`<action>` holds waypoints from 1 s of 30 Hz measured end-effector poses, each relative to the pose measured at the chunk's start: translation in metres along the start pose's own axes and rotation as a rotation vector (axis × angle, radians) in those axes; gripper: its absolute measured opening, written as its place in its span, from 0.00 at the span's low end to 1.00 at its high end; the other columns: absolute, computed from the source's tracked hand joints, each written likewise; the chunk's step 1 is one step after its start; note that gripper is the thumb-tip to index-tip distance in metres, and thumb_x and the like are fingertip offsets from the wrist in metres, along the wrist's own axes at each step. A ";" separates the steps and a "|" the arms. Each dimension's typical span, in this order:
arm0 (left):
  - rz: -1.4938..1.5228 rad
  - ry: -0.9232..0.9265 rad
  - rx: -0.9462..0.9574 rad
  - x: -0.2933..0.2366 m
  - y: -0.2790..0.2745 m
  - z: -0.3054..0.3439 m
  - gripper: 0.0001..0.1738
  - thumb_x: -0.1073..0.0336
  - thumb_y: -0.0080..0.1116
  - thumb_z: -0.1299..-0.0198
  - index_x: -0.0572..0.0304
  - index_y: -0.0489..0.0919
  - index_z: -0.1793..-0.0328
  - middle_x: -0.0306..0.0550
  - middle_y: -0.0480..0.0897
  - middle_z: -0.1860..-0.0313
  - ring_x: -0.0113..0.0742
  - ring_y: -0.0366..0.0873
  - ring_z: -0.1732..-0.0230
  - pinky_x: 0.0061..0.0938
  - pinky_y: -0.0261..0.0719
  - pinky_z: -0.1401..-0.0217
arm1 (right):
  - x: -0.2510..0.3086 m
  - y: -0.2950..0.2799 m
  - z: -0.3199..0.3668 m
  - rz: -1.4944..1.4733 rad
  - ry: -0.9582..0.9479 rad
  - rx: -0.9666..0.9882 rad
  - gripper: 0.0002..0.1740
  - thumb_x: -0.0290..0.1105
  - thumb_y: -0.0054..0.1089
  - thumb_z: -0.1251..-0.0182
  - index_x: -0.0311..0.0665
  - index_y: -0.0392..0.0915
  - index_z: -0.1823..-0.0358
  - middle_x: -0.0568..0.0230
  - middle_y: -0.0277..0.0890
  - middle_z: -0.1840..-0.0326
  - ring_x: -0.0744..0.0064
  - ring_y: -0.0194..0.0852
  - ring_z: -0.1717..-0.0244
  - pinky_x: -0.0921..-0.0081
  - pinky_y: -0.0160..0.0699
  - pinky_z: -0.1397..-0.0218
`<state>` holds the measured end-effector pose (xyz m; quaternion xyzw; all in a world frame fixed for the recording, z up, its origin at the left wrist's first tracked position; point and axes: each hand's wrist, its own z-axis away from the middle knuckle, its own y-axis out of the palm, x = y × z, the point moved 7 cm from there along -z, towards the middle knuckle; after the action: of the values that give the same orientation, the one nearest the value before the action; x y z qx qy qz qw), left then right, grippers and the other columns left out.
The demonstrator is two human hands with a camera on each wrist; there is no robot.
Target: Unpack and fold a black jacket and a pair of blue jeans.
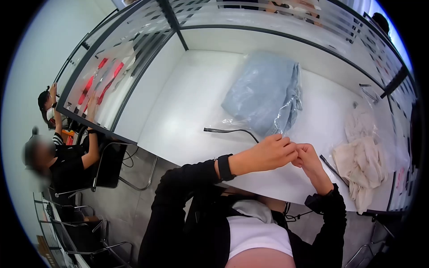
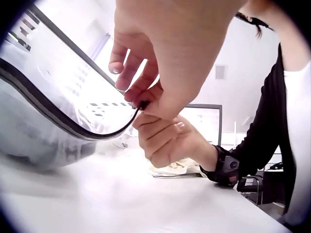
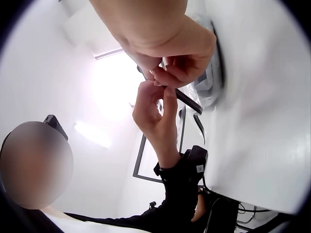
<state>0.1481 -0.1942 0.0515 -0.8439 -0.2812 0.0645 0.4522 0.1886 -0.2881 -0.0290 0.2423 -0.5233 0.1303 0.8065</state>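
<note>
A long, thin black zipper-like strip (image 2: 80,130) curves from the left side of the left wrist view up to where both hands meet. My left hand (image 1: 270,154) pinches its end between thumb and index finger, and the other fingers are loosely bent. Right up against it, my right hand (image 1: 309,161) has its fingers curled and pinches the same end, partly hidden by the fingers. In the head view the strip's loose end (image 1: 219,130) lies leftward, in front of a light blue folded garment (image 1: 263,85) in a clear plastic bag.
A second black strip (image 1: 333,169) lies on the white table (image 1: 174,102), right of my hands. Beside it are a cream cloth (image 1: 363,167) and clear plastic wrapping (image 1: 389,138). Partition panels edge the table. Another person (image 1: 67,156) sits at the left.
</note>
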 end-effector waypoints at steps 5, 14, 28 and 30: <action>0.063 -0.130 0.073 0.026 -0.007 0.015 0.06 0.68 0.55 0.60 0.50 0.70 0.75 0.34 0.67 0.75 0.28 0.67 0.71 0.22 0.64 0.70 | 0.011 -0.002 -0.004 -0.035 -0.044 -0.004 0.17 0.27 0.46 0.39 0.37 0.62 0.88 0.72 0.54 0.92 0.83 0.49 0.90 0.83 0.48 0.85; -0.078 -0.114 0.238 0.054 -0.028 0.065 0.07 0.70 0.56 0.61 0.52 0.70 0.74 0.34 0.67 0.73 0.28 0.67 0.71 0.21 0.66 0.70 | 0.014 -0.021 0.000 -0.010 -0.035 -0.014 0.18 0.26 0.49 0.44 0.37 0.60 0.91 0.74 0.51 0.95 0.83 0.48 0.92 0.83 0.46 0.87; -0.149 -0.341 0.319 0.091 -0.066 0.141 0.10 0.77 0.55 0.65 0.58 0.69 0.75 0.37 0.69 0.75 0.30 0.67 0.75 0.22 0.70 0.74 | 0.009 -0.048 0.003 0.077 -0.041 0.042 0.16 0.25 0.48 0.43 0.36 0.63 0.90 0.72 0.54 0.94 0.83 0.50 0.92 0.84 0.47 0.88; -0.155 -0.380 0.362 0.088 -0.059 0.149 0.10 0.75 0.58 0.63 0.58 0.71 0.72 0.38 0.71 0.71 0.31 0.70 0.71 0.24 0.72 0.69 | 0.011 -0.050 0.003 0.180 -0.027 -0.011 0.16 0.27 0.49 0.42 0.36 0.64 0.89 0.72 0.54 0.94 0.82 0.51 0.92 0.83 0.48 0.87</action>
<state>0.1429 -0.0132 0.0242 -0.6980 -0.4087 0.2361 0.5386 0.2139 -0.3330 -0.0302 0.1914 -0.5544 0.1961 0.7859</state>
